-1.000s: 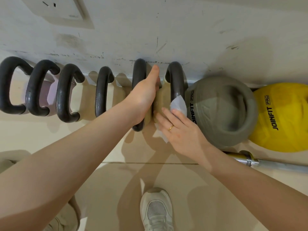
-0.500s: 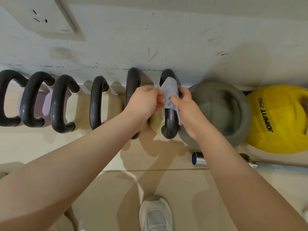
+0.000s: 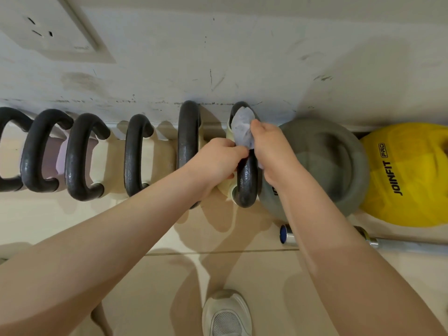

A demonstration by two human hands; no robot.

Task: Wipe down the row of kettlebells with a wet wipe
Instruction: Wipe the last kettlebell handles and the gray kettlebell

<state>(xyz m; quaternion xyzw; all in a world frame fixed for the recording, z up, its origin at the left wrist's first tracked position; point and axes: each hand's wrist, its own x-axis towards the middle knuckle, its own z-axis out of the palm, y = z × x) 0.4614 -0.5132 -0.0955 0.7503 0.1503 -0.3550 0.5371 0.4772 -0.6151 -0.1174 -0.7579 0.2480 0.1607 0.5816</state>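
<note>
Several small kettlebells with black handles stand in a row along the wall. The rightmost of them, a cream kettlebell (image 3: pixel 246 180), has its black handle wrapped by a white wet wipe (image 3: pixel 242 128). My right hand (image 3: pixel 271 151) grips the wipe around the upper part of that handle. My left hand (image 3: pixel 215 158) is curled at the left side of the same handle, fingers touching the wipe's lower edge. The neighbouring black handle (image 3: pixel 188 134) stands just left of my left hand.
A large grey kettlebell (image 3: pixel 337 166) and a yellow JOINFIT kettlebell (image 3: pixel 407 175) sit to the right. A steel barbell end (image 3: pixel 287 235) lies on the tiled floor. My white shoe (image 3: pixel 226 314) is below. A wall socket (image 3: pixel 46 27) is up left.
My right hand brought the wipe from the kettlebell's body up onto its handle and wrapped it there. My left hand moved from the neighbouring handle to this one.
</note>
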